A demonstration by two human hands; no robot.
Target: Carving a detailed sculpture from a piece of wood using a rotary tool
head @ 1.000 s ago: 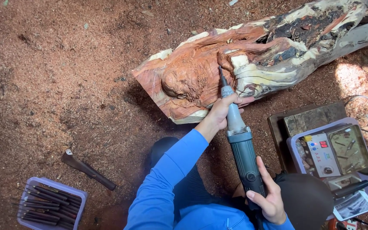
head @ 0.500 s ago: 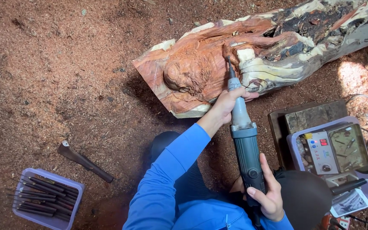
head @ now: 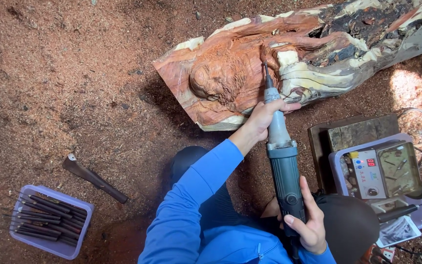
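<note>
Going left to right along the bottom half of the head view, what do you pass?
Purple tray of dark tools → loose dark-handled tool on the sawdust → blue sleeve → left hand → power carver → right hand → control box in a purple tray.

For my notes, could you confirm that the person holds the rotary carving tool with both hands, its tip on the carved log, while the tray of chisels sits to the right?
Not quite: the head view shows the tray of chisels on the left. The rest holds: both hands, left and right, hold the rotary carving tool, tip on the carved log.
</note>
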